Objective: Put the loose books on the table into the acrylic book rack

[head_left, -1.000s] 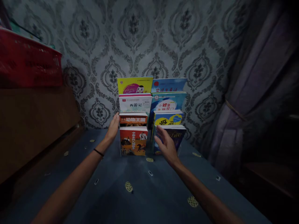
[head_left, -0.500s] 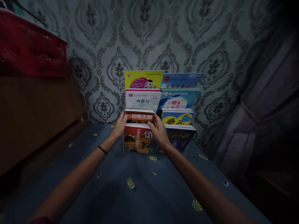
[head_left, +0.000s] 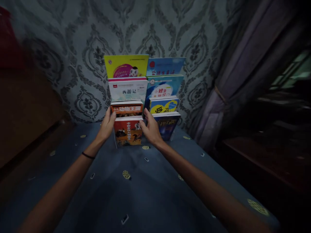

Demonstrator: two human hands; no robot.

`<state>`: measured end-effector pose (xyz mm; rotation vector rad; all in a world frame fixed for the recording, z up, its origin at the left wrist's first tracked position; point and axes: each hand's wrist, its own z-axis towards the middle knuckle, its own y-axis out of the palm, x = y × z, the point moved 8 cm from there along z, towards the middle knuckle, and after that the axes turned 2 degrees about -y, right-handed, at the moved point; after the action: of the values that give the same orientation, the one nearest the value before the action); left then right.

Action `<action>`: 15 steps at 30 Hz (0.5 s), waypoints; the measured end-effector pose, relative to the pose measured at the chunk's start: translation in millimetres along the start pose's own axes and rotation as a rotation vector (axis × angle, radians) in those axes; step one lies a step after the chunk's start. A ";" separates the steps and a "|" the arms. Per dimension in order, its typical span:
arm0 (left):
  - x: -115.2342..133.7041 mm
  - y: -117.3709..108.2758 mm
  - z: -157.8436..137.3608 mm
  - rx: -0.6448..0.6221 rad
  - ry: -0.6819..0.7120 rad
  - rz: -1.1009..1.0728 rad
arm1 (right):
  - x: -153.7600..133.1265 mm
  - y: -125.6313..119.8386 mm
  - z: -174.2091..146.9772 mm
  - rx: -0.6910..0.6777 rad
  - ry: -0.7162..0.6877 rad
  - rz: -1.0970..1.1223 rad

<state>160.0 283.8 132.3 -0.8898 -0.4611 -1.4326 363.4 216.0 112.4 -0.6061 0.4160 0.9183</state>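
My left hand (head_left: 107,124) is at the left edge of an orange-fronted book (head_left: 130,110), its thumb over the cover's edge and its other fingers along the side. At the right side, my right hand (head_left: 152,129) has thumb and fingers apart, the thumb by the upper right corner of the red book (head_left: 128,132) in front. Behind the orange book rise a white book (head_left: 128,92) and a yellow one (head_left: 126,64). In the right column stand a dark blue book (head_left: 167,124), a yellow-and-blue book (head_left: 165,105) and two bluish books (head_left: 167,85). What supports them is mostly hidden.
The books stand upright in tiers on a blue patterned cloth (head_left: 97,194), before a patterned wall (head_left: 121,29). A tied curtain (head_left: 213,103) hangs at right. A brown box-like surface (head_left: 26,116) and a red basket (head_left: 9,42) are at left.
The view has swung right and down, so the books appear farther left and higher. My right thumb has slid off the orange book's front to the right edge.
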 end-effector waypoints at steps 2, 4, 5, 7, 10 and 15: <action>-5.1 -7.7 -14.9 0.041 -0.048 0.068 | -8.6 -26.1 -19.4 0.062 -0.020 -0.083; -7.9 -14.4 -33.6 0.066 -0.078 0.151 | -10.9 -59.0 -36.8 0.139 -0.047 -0.181; -7.8 -16.4 -43.3 0.071 -0.079 0.187 | -7.4 -77.5 -43.8 0.189 -0.048 -0.231; -6.6 -17.8 -61.7 0.073 -0.071 0.244 | 10.5 -113.7 -54.5 0.295 -0.012 -0.320; -9.2 -14.0 -82.5 0.063 -0.076 0.292 | 57.1 -150.4 -64.4 0.396 0.107 -0.354; -24.9 -8.0 -95.4 0.058 -0.145 0.331 | 134.0 -146.8 -74.1 0.404 0.304 -0.129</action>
<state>127.0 228.7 57.1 -0.9777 -0.4382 -1.0529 553.3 182.0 24.1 -0.3941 0.8038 0.5946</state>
